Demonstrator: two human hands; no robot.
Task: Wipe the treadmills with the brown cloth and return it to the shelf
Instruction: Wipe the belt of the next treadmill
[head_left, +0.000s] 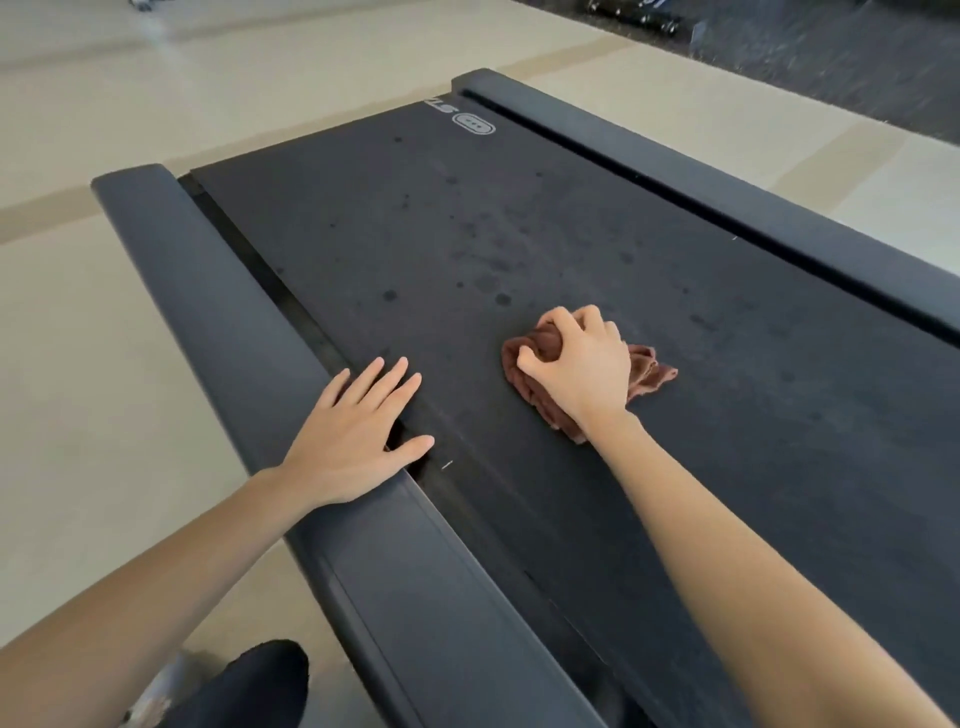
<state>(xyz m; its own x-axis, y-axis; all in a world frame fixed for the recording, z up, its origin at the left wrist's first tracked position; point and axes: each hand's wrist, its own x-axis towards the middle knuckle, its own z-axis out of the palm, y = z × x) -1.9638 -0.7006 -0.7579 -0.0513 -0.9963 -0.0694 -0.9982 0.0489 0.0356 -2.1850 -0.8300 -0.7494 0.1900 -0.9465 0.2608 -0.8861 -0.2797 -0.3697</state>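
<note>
Left hand (353, 441) at 8 o'clock lies flat, fingers straight, across the treadmill's side rail (208, 291) edge. Right hand (576, 364) grips the bunched brown cloth (649, 371) on the belt (467, 234); bare belt runs toward 12 o'clock.

One treadmill (519, 291); one brown cloth (540, 395); two side rails; two hands.

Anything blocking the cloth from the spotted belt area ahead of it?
Nothing visible. The right hand grips the brown cloth on the belt, and bare belt runs to the dark spots. The left hand rests on the side rail, off that path.
</note>
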